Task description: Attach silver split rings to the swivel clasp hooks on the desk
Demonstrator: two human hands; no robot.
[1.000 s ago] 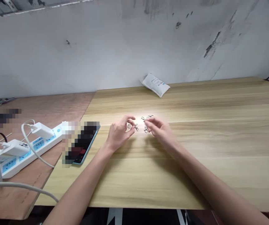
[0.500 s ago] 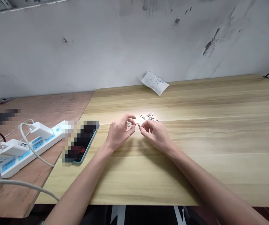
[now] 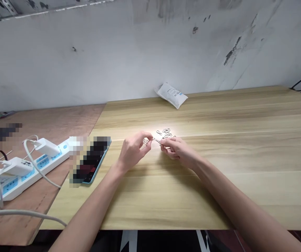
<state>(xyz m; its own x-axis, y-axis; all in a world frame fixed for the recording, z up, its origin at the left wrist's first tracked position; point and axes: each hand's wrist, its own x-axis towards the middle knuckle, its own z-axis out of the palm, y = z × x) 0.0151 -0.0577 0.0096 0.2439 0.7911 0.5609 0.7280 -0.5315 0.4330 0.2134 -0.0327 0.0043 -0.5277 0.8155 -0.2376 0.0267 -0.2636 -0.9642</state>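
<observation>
Over the middle of the light wooden table point(image 3: 218, 168), my left hand point(image 3: 134, 148) pinches one end of a small metal clasp point(image 3: 156, 140) between thumb and index finger. The other end sits in the closed fingertips of my right hand point(image 3: 178, 148), so the clasp bridges both hands. Its fine detail is too small to make out. Just behind my right hand lies a loose pile of several small metal clasps point(image 3: 167, 132). A few small metal rings point(image 3: 145, 142) show behind my left fingers, partly hidden by them.
A white plastic packet point(image 3: 172, 95) lies at the back by the wall. Left of my left arm is a phone point(image 3: 91, 161). A white power strip point(image 3: 40, 164) with plugged-in chargers and cables occupies the reddish-brown board point(image 3: 79, 115) at left.
My right hand has turned and shifted slightly right, its fingers now more extended along the clasp. More of the clasp shows between the hands. The view has tilted slightly upward.
</observation>
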